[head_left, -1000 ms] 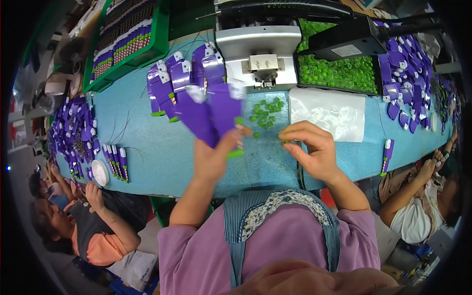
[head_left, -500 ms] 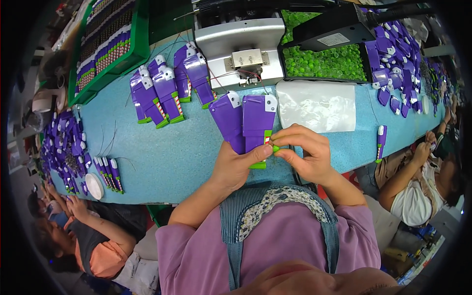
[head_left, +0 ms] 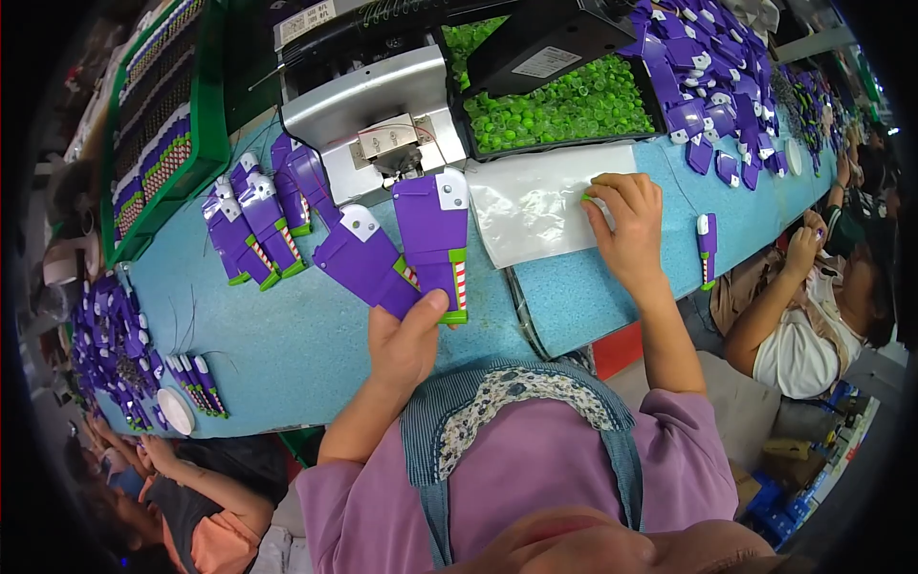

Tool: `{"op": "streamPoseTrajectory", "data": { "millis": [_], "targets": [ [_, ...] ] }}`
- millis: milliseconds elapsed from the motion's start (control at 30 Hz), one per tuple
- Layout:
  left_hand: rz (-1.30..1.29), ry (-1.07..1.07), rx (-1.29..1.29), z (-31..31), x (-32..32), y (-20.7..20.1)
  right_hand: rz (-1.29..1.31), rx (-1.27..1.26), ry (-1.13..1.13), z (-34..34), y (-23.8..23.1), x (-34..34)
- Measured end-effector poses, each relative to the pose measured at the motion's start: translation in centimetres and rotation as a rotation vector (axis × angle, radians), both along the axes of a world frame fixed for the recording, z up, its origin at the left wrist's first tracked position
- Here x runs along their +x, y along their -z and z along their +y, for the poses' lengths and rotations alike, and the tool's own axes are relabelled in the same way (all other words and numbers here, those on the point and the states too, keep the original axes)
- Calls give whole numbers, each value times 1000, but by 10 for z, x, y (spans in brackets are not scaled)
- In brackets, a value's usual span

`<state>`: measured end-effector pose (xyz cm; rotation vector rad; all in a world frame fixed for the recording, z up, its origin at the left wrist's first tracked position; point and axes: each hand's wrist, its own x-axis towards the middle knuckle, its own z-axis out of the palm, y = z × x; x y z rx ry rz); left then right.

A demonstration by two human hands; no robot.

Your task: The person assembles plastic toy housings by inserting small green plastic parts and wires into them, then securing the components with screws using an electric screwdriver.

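My left hand (head_left: 406, 337) grips two purple toy wing pieces (head_left: 402, 251) with green and striped tips, fanned out above the blue table (head_left: 287, 344). My right hand (head_left: 629, 222) rests on a clear plastic sheet (head_left: 535, 206) to the right, fingers pinched on a small green part (head_left: 585, 197). A black tray of green caps (head_left: 564, 105) lies just beyond that sheet. A grey metal press machine (head_left: 378, 115) stands behind the wing pieces.
More purple wing pieces (head_left: 253, 225) lie to the left. A green crate (head_left: 158, 143) of parts sits at far left. Purple parts (head_left: 708, 86) pile at the back right. A single purple piece (head_left: 706, 247) lies right. Other people (head_left: 813, 306) sit at both ends.
My right hand left the wing pieces and moved right onto the plastic sheet. My left hand keeps hold of the two purple pieces, now lower and nearer the machine.
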<state>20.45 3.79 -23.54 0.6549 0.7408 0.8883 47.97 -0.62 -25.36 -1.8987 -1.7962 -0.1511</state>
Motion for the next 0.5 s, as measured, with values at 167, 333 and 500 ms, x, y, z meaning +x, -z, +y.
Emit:
{"op": "streamPoseTrajectory", "data": {
  "millis": [167,333,500],
  "targets": [
    [24,29,64,-4,1,-2,-78,12,-1,6,2,-3],
    [399,-50,320,-9,7,1,307,54,-45,-4,-21,-30],
    [372,-76,435,-11,6,-2,1025,-85,-298,-10,-31,-71]
  ]
}}
